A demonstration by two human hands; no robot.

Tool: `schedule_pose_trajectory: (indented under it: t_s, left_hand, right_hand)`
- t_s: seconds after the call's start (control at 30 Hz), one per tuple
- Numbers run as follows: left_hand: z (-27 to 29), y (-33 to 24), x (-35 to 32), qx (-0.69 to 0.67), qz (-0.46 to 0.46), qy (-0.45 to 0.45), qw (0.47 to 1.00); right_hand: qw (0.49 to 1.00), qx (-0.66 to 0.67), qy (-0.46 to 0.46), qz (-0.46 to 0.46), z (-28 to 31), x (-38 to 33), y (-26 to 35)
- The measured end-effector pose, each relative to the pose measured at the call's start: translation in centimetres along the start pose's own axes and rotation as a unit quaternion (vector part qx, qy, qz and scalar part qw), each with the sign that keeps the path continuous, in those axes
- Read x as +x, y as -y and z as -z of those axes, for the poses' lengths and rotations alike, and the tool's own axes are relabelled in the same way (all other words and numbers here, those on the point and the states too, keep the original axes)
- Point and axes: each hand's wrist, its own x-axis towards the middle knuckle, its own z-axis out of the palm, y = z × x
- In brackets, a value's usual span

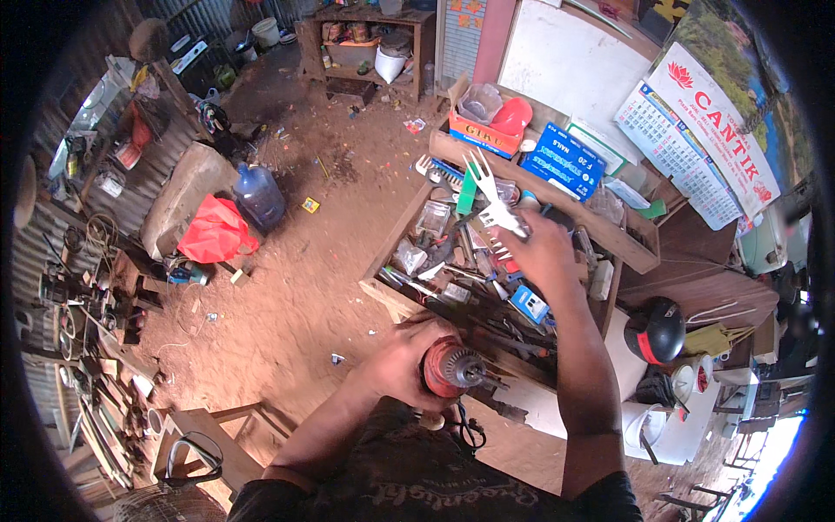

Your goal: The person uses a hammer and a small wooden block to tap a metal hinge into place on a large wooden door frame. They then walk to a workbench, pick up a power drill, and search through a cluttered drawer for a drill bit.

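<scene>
My left hand (396, 361) is wrapped round a red power drill (442, 364), held close in front of my body. Its toothed metal chuck points to the right, with a thin bit in it. My right hand (544, 248) reaches over a wooden tool tray (393, 300). Its fingers are closed at the lower end of a white fork-shaped piece (493, 196) with long prongs; the grip itself is partly hidden. Below that hand lie a green block (467, 191), a small blue-and-white pack (529, 303) and many mixed tools.
Behind the tray stand an orange-and-blue box (483, 139) and a blue box (561, 161). A black helmet (657, 332) sits at the right. On the dirt floor at left are a blue water jug (259, 196) and a red bag (217, 230). A wooden stool (204, 435) stands near me.
</scene>
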Motion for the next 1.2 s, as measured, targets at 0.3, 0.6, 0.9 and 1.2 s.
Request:
schedule_pose_trajectory:
  t_s: [0.3,0.6,0.9,1.2]
  left_hand:
    - [-0.1,0.1,-0.6,0.002,0.032,0.017,0.999]
    - [-0.7,-0.3,0.5,-0.023,0.032,0.003,0.999]
    - [-0.9,-0.4,0.5,-0.045,0.023,-0.002,0.999]
    - [-2.1,1.0,-0.7,-0.126,0.031,-0.006,0.992]
  right_hand:
    - [0.994,0.096,-0.049,-0.029,4.2,-0.5,-1.4]
    - [0.864,0.496,-0.006,-0.086,6.6,-8.3,-4.1]
    - [0.612,0.786,0.022,-0.086,5.6,-16.1,-1.8]
    - [0.623,0.777,-0.055,-0.067,6.0,-22.9,-2.7]
